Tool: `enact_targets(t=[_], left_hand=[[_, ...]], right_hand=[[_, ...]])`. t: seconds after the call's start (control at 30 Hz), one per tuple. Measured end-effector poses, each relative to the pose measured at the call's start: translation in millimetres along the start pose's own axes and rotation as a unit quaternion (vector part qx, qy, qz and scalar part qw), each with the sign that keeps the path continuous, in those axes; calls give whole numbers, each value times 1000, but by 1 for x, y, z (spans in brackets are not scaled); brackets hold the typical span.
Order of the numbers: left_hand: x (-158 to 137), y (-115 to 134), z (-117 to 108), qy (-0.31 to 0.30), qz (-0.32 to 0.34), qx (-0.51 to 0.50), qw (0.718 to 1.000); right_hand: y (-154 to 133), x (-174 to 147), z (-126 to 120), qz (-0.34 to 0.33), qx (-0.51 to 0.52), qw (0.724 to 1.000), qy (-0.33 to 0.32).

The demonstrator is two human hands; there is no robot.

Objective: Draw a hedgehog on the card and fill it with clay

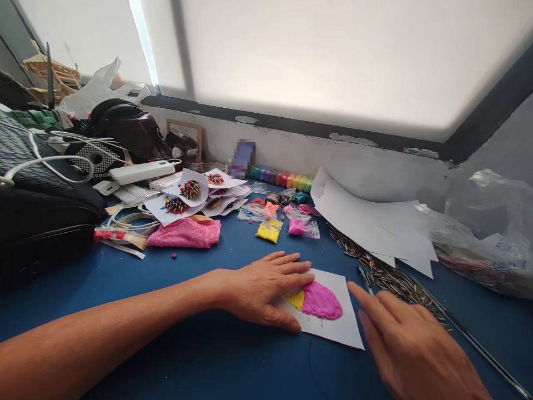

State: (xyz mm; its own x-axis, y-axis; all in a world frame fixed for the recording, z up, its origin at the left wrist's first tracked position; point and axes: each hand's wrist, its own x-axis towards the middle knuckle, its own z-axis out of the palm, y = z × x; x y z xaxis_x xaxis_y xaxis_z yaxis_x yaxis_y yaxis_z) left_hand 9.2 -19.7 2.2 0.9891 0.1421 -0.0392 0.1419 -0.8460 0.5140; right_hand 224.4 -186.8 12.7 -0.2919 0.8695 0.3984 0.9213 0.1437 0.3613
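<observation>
A small white paper [347,334] lies on the blue table with a drawn figure filled in with clay. Purple clay [321,301] covers its rounded body, and yellow clay [296,300] shows at its left, partly under my fingers. Two small pencilled feet stick out below. My left hand [264,289] rests flat on the paper's left side, fingers spread. Just off the paper's right edge is my right hand [410,339], empty as far as I see, index finger stretched out and thumb apart. Sunflower seeds [391,280] and a pen [365,279] lie behind it.
Bags of yellow clay [268,231] and pink clay [297,226] lie beyond the paper. Left are a pink cloth [185,233] and seed-decorated papers [190,190]. White sheets [370,214], a plastic bag [491,222] and a metal rod [478,343] are on the right.
</observation>
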Motion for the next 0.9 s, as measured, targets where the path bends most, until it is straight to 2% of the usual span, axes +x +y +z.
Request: enact_targets(t=[0.13, 0.33, 0.67, 0.9], left_hand=[[-1, 1, -1, -5, -1, 4, 1000], [-2, 3, -1, 6, 3, 6, 1000], [-2, 3, -1, 2, 3, 13, 1000], [-2, 4, -1, -6, -7, 17, 1000]], right_hand=[[8, -1, 4, 21, 32, 999, 0], [4, -3, 11, -17, 61, 998, -4], [-17, 0, -1, -96, 20, 995, 31], [-20, -4, 1, -94, 7, 995, 31]])
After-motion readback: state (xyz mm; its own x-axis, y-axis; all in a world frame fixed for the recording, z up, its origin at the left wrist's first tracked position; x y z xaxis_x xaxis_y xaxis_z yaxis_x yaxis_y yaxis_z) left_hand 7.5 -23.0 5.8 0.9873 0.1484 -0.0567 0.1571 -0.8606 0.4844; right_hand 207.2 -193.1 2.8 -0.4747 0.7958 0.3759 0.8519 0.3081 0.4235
